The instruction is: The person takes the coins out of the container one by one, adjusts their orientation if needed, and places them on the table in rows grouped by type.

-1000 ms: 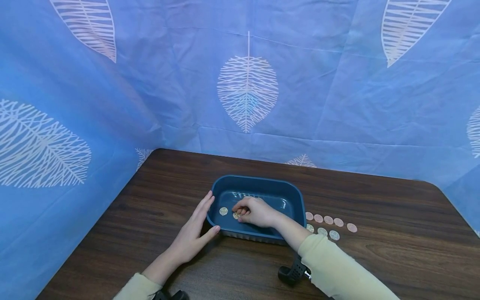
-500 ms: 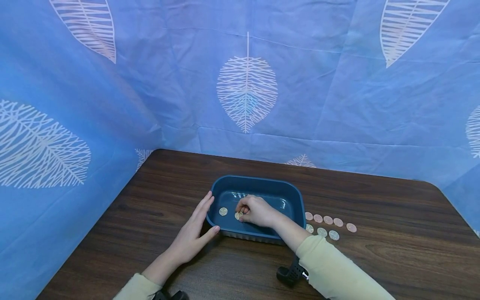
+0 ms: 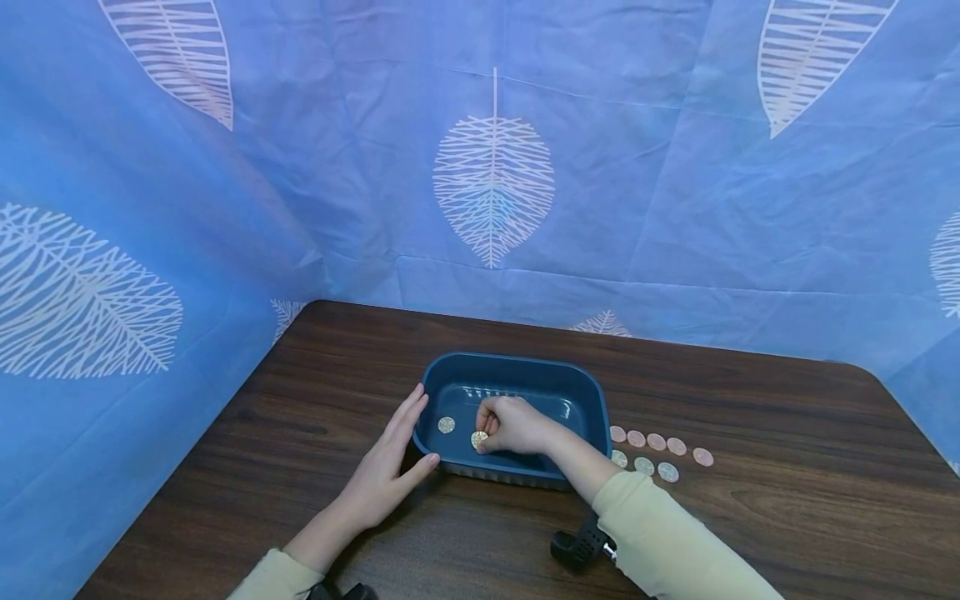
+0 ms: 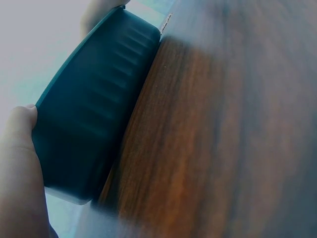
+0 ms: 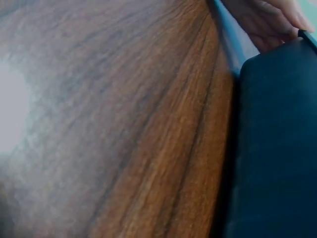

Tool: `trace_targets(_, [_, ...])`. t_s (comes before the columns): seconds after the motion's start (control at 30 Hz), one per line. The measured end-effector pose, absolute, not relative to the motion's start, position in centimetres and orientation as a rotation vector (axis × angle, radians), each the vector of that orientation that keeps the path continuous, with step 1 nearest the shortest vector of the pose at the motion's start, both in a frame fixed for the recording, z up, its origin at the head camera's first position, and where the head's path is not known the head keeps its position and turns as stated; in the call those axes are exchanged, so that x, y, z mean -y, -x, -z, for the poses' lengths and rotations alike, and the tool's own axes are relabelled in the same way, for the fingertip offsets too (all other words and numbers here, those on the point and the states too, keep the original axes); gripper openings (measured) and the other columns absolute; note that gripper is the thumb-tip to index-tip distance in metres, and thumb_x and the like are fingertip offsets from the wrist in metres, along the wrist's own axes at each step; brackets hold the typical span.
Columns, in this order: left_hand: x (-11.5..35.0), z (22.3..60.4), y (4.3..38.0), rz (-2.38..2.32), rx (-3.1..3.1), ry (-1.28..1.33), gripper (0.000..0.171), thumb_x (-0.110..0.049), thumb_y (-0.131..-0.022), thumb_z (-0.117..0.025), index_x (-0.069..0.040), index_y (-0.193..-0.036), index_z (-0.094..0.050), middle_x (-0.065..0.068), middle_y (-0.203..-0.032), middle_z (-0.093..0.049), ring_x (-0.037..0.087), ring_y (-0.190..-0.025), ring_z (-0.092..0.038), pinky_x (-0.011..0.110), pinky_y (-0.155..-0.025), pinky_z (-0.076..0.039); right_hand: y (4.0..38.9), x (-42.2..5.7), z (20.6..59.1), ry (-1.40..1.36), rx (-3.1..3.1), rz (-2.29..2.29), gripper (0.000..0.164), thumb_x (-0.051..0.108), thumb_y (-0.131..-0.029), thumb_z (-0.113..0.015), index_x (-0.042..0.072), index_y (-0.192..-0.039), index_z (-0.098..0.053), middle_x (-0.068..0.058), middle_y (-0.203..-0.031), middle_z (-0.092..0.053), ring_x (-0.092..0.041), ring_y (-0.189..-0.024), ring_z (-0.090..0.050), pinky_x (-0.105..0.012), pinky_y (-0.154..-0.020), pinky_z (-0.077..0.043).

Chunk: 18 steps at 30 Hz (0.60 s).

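Note:
A dark blue rectangular tub (image 3: 517,362) with a ribbed outside stands on the table. My left hand (image 3: 386,467) rests against its left end, fingers extended and thumb at the near left corner; the left wrist view shows the thumb (image 4: 22,129) at the rim. Inside the tub, my right hand (image 3: 517,427) pinches a gold-coloured coin (image 3: 478,438) between thumb and fingers, low over the floor. Another coin (image 3: 446,425) lies flat on the tub floor to the left. The tub's side wall (image 5: 277,148) hides the right hand in the right wrist view.
Right of the tub lie a row of several copper-coloured coins (image 3: 656,442) and, nearer me, a row of pale coins (image 3: 643,466). The dark wooden table (image 3: 787,517) meets a blue leaf-patterned cloth (image 3: 645,183) behind and at the left.
My right hand has shifted slightly right and towards me, and the gold-coloured coin has moved with it. The left hand, the tub and the other coins have stayed in place.

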<state>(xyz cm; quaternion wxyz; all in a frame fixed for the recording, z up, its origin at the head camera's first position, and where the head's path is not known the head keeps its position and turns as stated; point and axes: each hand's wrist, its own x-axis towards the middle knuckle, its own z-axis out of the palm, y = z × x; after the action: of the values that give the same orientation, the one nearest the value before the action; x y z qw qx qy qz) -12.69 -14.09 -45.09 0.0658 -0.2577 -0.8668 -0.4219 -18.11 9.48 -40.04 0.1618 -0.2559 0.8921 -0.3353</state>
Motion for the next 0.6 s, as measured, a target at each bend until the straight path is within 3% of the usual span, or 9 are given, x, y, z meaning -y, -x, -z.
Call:
trace_targets(0.3, [14.4,44.9,12.6,1.279,2.619,0.764,0.074,-0.029,-0.095,-0.061,-0.023,-0.154,-0.017,-0.012,-0.159,-0.007,0.018,-0.142,-0.018,0.058,-0.104,-0.030,18.0,-9.5,39.7,0.844,-2.456,1.043,0.014,-0.003,-0.083,-0.070,0.005,-0.086,-0.059,-0.001,-0.078,-0.059,-0.014,-0.068,-0.055,-0.029,-0.064,-0.048])
trace_targets(0.6, [14.1,45.2,12.6,1.269,2.615,0.785,0.075,-0.030,-0.095,-0.060,-0.023,-0.154,-0.016,-0.009,-0.159,-0.007,0.017,-0.143,-0.017,0.058,-0.104,-0.030,17.3,-11.0,38.5,0.885,-2.508,1.167,0.006,0.005,-0.088,-0.067,0.009,-0.091,-0.063,0.002,-0.084,-0.063,-0.013,-0.076,-0.060,-0.027,-0.068,-0.051])
